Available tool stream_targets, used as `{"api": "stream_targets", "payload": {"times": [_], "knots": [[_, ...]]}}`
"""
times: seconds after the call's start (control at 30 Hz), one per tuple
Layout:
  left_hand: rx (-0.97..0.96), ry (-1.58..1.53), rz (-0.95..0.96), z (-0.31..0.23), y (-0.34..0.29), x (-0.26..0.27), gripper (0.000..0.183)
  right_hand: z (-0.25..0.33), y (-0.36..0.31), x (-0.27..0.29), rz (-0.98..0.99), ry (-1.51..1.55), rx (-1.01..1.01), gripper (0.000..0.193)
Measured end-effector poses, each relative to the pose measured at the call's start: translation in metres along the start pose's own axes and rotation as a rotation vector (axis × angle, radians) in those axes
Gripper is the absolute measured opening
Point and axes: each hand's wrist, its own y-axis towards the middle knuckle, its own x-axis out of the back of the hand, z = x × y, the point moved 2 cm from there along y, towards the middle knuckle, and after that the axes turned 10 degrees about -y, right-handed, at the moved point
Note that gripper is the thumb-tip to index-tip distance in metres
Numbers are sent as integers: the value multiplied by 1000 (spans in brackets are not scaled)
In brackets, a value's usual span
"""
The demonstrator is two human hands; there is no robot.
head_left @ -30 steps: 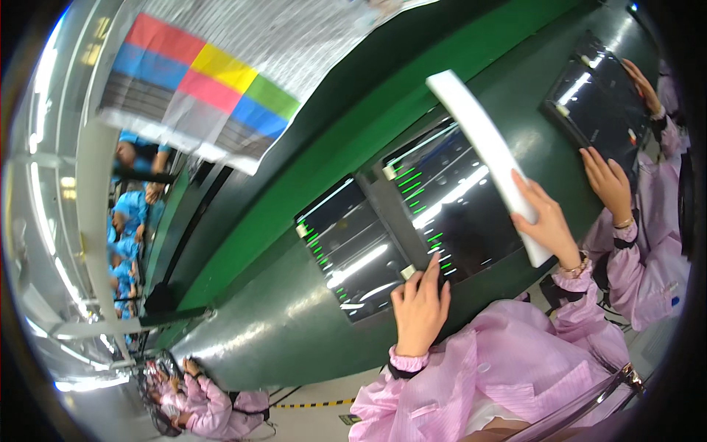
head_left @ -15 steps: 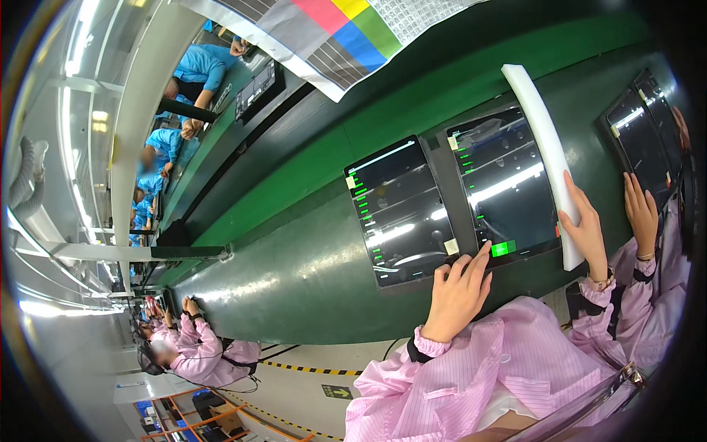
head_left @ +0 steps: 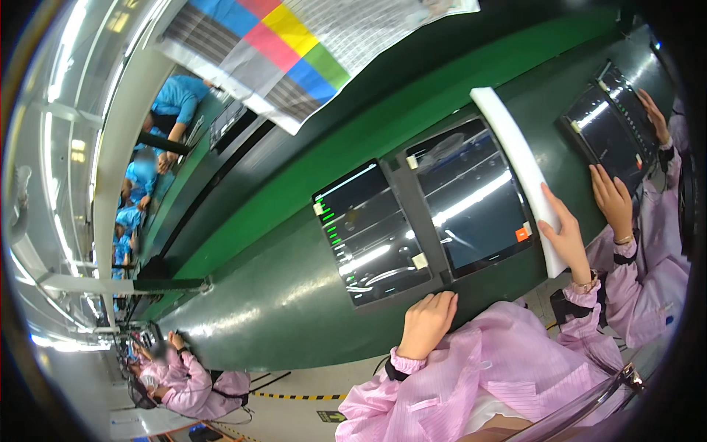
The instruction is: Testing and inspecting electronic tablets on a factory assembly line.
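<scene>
Two dark tablets lie side by side on the green bench. The left tablet (head_left: pixel 374 228) is lit with short green lines down one edge; the right tablet (head_left: pixel 471 195) has a mostly dark screen with an orange square near its lower right corner. My left hand (head_left: pixel 429 323) is closed at the bench edge, below the tablets, its fingers curled under and fingertips hidden. Along the right tablet's right side lies a long white foam strip (head_left: pixel 515 151). My right hand (head_left: pixel 565 234) rests on the strip's lower part, fingers stretched out, not wrapped round it.
A neighbour's hands are at more dark tablets (head_left: pixel 607 129) on the right. A printed sheet with coloured blocks (head_left: pixel 287 44) hangs above the far side. Other workers in blue sit beyond the bench, and one in pink (head_left: pixel 188 383) sits at the far left.
My left hand has drawn back from the right tablet's screen and curled its fingers. That screen's green lines and green block are gone; an orange square shows. My right hand stays on the strip.
</scene>
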Motion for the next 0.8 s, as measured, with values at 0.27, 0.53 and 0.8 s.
{"api": "stream_targets", "payload": {"times": [0.27,0.53,0.8], "knots": [[28,-12,-31,3,1,-10,9,3,-35,7,107,579,-413,63],[5,50,-71,6,0,-13,17,7,-42,-1,51,669,-350,61],[108,43,-152,28,14,10,23,34,-9,-20,77,394,-141,62]]}}
